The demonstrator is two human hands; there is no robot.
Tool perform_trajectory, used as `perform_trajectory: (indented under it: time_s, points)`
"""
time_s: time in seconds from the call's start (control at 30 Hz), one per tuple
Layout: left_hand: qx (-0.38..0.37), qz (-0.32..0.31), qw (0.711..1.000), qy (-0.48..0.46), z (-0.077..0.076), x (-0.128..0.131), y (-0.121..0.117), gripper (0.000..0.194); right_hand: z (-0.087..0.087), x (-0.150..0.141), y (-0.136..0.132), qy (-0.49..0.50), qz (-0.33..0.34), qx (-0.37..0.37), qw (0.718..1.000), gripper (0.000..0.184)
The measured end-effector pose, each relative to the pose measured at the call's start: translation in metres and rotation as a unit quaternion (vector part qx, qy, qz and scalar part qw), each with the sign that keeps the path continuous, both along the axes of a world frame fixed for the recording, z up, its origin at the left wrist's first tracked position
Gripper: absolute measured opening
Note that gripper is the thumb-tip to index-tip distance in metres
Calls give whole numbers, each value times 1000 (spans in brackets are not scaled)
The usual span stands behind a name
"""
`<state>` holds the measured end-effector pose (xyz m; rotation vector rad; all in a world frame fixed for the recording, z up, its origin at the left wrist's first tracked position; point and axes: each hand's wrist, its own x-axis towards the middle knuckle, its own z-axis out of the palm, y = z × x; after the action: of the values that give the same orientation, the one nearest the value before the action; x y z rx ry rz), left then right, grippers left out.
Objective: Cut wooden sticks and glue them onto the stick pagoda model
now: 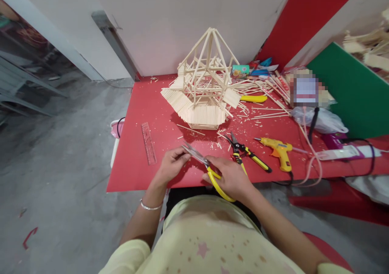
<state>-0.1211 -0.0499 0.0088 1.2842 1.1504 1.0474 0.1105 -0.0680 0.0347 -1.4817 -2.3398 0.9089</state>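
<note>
My right hand [231, 177] is closed round the yellow handles of a pair of scissors [203, 163], whose blades point left toward my left hand [172, 164]. My left hand pinches something thin at the blade tips; it looks like a small stick, too small to make out. Both hands hover over the near edge of the red table [136, 152]. A model house of thin wooden sticks [203, 88] stands farther back on the table, with a pointed frame roof.
Yellow-handled pliers [247, 152] and a yellow glue gun [278, 149] lie right of my hands. A clear ruler [148, 143] lies to the left. Loose sticks [267, 92], a yellow cutter [253, 98], a plastic bag [322, 120] and cables crowd the right. Grey floor lies left.
</note>
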Motion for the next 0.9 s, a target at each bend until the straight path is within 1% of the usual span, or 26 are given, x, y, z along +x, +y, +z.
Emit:
perform_trajectory:
  time_s: [0.1,0.27,0.37,0.47,0.53,0.63,0.77,0.9]
  points:
    - [-8,3,1000,-21,-2,0,1,19,-1,1,1,2,12,4,1000,56]
    - [-40,-3,998,-46,-1,3,4,25,0,1,3,4,-5,-11,1000,49]
    - [-53,-9,997,-62,-3,4,5,28,-3,2,5,4,0,-13,1000,45]
    - [-65,-10,992,-104,-9,4,7,28,-7,3,7,1,3,29,1000,54]
    - [-75,-13,989,-130,-12,4,8,28,-9,4,8,-3,4,41,999,59]
    - [-92,-25,983,-157,-12,3,10,31,-9,5,8,-13,10,31,999,59]
    - [-122,-55,975,-175,-9,-1,15,33,-5,4,9,-19,19,20,999,58]
    - [-139,-85,967,-197,-13,-6,18,33,-8,5,10,-11,21,11,1000,56]
